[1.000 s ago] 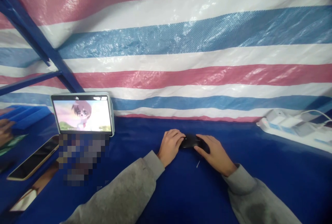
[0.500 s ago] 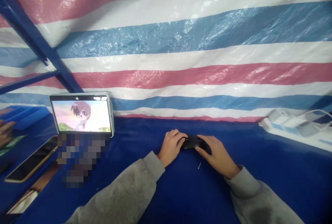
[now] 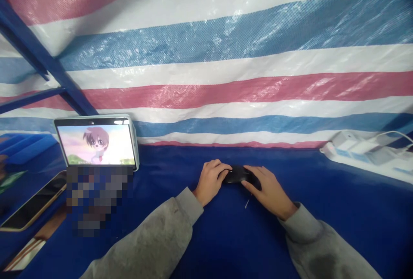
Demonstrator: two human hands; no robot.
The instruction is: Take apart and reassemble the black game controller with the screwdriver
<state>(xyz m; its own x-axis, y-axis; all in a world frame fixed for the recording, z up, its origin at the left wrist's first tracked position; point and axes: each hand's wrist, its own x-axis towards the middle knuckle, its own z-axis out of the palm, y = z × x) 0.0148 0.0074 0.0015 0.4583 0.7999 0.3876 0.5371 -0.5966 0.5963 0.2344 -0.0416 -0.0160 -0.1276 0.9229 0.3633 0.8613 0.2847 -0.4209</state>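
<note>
A black, glossy, rounded object that looks like a computer mouse [image 3: 236, 175] lies on the blue tabletop [image 3: 222, 244]. My left hand [image 3: 212, 182] grips its left end, fingers curled over the top and thumb at the near side. Around its right end closes my right hand [image 3: 267, 190], thumb along the near edge and fingers on the far side. Part of the object is hidden under the right fingers. Just in front of it, near my right thumb, lies a small thin pale stick [image 3: 247, 203], too small to name.
A tablet [image 3: 97, 143] showing a cartoon stands at the back left. Left of it are a phone [image 3: 34, 201], blue trays [image 3: 29, 147] and another person's blurred hand [image 3: 2, 167]. A white power strip [image 3: 371, 158] with plugs lies at right. Striped sheeting [image 3: 226, 94] hangs behind.
The camera view has shifted slightly, so the scene sits a little further left. Both my hands keep their hold on the black object. The other person's hand shows less at the left edge.
</note>
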